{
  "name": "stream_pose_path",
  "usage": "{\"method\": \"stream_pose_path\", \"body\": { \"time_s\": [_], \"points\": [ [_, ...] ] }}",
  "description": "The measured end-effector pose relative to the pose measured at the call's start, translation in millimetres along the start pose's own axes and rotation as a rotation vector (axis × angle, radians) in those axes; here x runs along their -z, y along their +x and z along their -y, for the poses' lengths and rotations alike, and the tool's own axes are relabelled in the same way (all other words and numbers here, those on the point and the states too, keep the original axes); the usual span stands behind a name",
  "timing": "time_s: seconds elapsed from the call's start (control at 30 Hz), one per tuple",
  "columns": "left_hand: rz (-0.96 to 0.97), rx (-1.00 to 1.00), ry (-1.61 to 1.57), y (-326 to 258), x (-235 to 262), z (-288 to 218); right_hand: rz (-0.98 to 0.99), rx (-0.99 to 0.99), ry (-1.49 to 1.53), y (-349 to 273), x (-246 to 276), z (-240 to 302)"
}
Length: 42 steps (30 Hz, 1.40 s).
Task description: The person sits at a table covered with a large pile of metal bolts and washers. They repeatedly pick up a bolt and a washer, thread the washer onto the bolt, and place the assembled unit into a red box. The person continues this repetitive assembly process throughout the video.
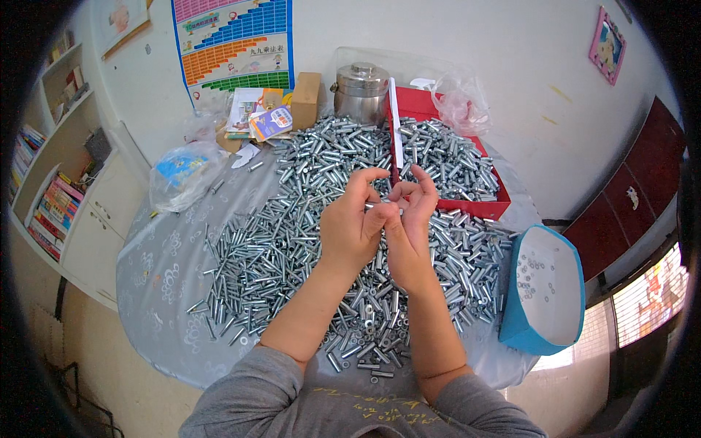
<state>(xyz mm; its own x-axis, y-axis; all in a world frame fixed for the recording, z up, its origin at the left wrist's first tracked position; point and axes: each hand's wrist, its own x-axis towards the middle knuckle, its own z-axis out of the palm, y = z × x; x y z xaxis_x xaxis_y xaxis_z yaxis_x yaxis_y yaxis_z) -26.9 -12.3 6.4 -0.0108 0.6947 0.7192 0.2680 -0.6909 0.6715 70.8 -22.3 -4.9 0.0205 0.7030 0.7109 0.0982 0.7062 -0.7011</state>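
Observation:
My left hand and my right hand meet above a large heap of shiny metal sleeve-like bolts. Thumbs touch or nearly touch, and the fingers of both hands curl in a pinch. A small pale or silvery bit shows between the fingertips, too hidden to name. Beneath the forearms, the heap runs toward the near table edge, where loose washers or nuts lie among the cylinders. Just beyond my hands, a red box is filled with more of the metal pieces.
At the right edge stands a blue bin with small rings inside. A steel pot, cardboard box, booklets and clear plastic bag line the back. Another plastic bag lies left on the grey tablecloth.

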Motion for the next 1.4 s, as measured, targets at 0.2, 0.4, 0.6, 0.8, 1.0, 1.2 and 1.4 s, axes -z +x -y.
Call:
{"method": "stream_pose_path", "body": {
  "time_s": [0.2, 0.4, 0.6, 0.8, 1.0, 1.2, 1.4],
  "points": [
    [0.016, 0.023, 0.061, 2.0, 0.1, 4.3, -0.028, -0.165, -0.085, 5.2, 3.3, 12.4],
    [-0.03, -0.006, 0.206, 2.0, 1.1, 5.5, 0.286, -0.515, -0.252, 9.3, 28.5, 6.3],
    [-0.028, -0.026, 0.236, 3.3, 2.0, 7.2, 0.077, -0.444, -0.051, 8.0, 22.0, 22.4],
    [-0.008, -0.035, 0.213, 2.3, -0.5, 8.8, 0.166, -0.459, -0.075, 8.6, 26.7, 22.2],
    [-0.021, -0.038, 0.205, 2.1, -0.5, 7.6, 0.126, -0.502, -0.028, 8.6, 23.7, 26.3],
    [0.006, -0.043, 0.174, 1.3, -0.1, 5.8, 0.109, -0.54, 0.087, 12.0, 29.0, 24.0],
    [0.031, -0.067, 0.151, 0.3, -1.6, 5.0, 0.111, -0.439, 0.043, 8.8, 28.9, 21.5]
  ]
}}
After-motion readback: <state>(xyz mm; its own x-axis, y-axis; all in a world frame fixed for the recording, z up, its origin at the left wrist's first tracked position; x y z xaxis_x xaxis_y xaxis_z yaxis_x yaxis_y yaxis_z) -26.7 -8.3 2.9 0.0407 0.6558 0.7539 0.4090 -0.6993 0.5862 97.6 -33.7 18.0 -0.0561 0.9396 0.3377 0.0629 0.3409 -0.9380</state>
